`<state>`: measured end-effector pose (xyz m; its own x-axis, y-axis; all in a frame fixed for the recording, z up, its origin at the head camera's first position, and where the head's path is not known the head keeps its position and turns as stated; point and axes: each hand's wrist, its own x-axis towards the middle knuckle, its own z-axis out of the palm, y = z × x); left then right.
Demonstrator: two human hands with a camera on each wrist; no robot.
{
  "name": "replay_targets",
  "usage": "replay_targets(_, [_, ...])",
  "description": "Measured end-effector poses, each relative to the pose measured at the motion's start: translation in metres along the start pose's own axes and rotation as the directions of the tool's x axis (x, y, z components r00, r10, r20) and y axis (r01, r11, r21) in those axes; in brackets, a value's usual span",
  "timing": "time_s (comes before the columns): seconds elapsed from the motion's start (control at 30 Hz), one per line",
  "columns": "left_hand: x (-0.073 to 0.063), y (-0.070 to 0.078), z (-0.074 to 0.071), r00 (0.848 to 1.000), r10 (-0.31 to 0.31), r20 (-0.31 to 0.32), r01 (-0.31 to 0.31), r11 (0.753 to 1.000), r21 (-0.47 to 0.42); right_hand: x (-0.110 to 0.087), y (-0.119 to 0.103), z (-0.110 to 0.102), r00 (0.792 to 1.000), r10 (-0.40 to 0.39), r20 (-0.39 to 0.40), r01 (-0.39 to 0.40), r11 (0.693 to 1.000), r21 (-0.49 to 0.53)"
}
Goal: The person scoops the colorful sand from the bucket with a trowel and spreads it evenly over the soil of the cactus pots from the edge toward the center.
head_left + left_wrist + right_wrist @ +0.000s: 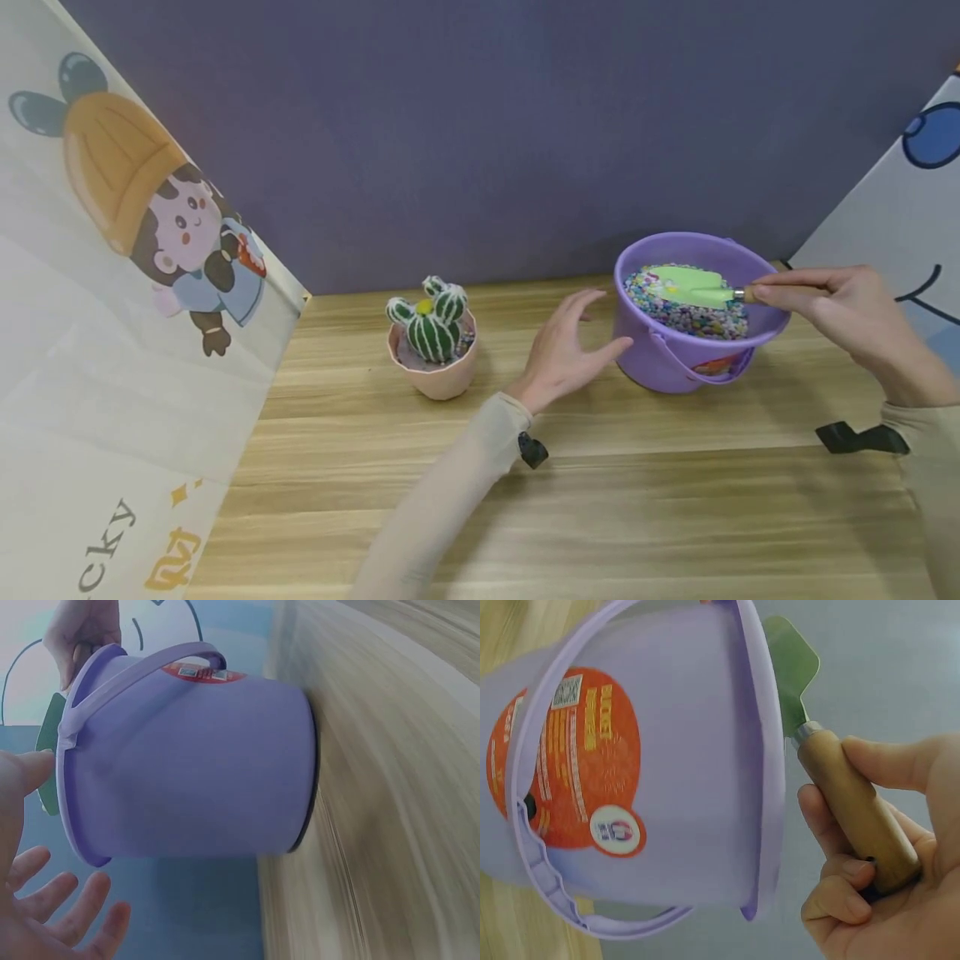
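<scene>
My right hand grips the wooden handle of a small green trowel. The trowel's blade lies over the mouth of a purple bucket, with a few pale bits on it. Inside the bucket are many small multicoloured pebbles. Left of the bucket, my left hand is held with fingers spread and nothing in it. Its thumb tip is close to the bucket's side; whether it touches cannot be told. A cactus with white stripes and a yellow top stands in a pink pot left of that hand.
Everything stands on a wood-grain table. A dark blue-grey wall rises behind the pot and bucket. White panels with cartoon prints, one with a capped figure, flank the table. The bucket's handle hangs down at its front.
</scene>
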<state>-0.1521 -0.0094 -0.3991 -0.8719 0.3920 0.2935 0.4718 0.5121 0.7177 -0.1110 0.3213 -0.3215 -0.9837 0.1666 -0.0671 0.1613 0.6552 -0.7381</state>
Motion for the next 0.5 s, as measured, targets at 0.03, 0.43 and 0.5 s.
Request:
replay_targets(0.03, [-0.001, -0.001, -0.001, 1.0, -0.003, -0.003, 0.003, 1.0, -0.005, 0.0, -0.002, 0.002, 1.0, -0.008, 0.002, 0.008, 1.0, 0.012])
replay_targets(0.43, [-0.017, -0.012, -0.014, 0.999, -0.027, -0.046, 0.026, 0.999, -0.025, -0.01, -0.025, 0.018, 0.995, -0.068, 0.079, 0.068, 0.998, 0.004])
replay_targets(0.5, [-0.019, -0.013, -0.016, 0.998, -0.034, -0.052, 0.033, 0.999, -0.028, -0.011, -0.027, 0.02, 0.993, -0.089, 0.079, 0.088, 0.996, 0.013])
